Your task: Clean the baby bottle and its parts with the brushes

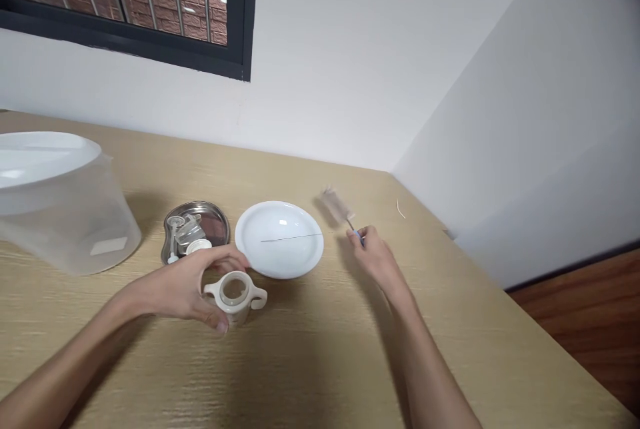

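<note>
My left hand [187, 286] is curved around a small white two-handled cup [239, 312] with a round opening on top. Its thumb and fingers are apart at either side of the cup's left handle; whether they touch the cup is hard to tell. My right hand [376, 257] is closed on the blue handle of a bottle brush [337, 204], its pale bristles blurred and held over the table, pointing away to the left. Between the hands and farther back sits a shallow white bowl [277, 262], with a thin dark wire-like line [295, 238] across it.
Behind my left hand, a metal kidney tray [225, 219] holds clear and white plastic parts [190, 232]. A large translucent tub [75, 229] stands at the left. A thin pale strip [401, 209] lies on the wooden table [350, 362] at the right, near the wall.
</note>
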Demonstrator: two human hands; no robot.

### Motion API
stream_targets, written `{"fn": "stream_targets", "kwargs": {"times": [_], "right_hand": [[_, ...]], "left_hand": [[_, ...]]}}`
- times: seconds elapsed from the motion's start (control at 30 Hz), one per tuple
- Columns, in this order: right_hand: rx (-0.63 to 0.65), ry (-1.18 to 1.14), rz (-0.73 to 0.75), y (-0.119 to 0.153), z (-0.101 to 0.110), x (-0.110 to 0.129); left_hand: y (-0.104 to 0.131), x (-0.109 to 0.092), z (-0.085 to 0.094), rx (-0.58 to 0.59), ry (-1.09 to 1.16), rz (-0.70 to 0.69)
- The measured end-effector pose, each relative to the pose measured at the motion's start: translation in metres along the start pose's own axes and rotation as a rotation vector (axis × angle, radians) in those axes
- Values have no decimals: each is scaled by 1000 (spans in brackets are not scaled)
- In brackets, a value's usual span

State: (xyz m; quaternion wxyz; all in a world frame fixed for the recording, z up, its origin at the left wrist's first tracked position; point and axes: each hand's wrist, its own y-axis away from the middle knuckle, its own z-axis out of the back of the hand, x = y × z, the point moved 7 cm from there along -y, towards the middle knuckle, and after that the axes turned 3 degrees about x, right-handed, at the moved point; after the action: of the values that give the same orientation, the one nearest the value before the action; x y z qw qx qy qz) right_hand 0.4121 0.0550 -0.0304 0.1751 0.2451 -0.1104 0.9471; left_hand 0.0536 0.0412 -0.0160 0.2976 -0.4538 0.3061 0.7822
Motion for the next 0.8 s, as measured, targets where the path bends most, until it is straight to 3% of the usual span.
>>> {"fn": "stream_targets", "kwargs": {"times": [0.17, 0.37, 0.5, 0.63, 0.8], "right_hand": [[-201, -109, -75, 3, 20, 3], [-362, -332, 2, 12, 30, 11], [-441, -422, 47, 19, 40, 16], [-392, -476, 202, 26, 48, 33], [-314, -362, 408, 42, 46, 60]], "left_hand": [[-3, 4, -2, 6, 9, -26], [-4, 2, -4, 25, 52, -23], [4, -3, 8, -6, 124, -57], [13, -4, 35, -178, 121, -95], [25, -9, 70, -561, -53, -137]]}}
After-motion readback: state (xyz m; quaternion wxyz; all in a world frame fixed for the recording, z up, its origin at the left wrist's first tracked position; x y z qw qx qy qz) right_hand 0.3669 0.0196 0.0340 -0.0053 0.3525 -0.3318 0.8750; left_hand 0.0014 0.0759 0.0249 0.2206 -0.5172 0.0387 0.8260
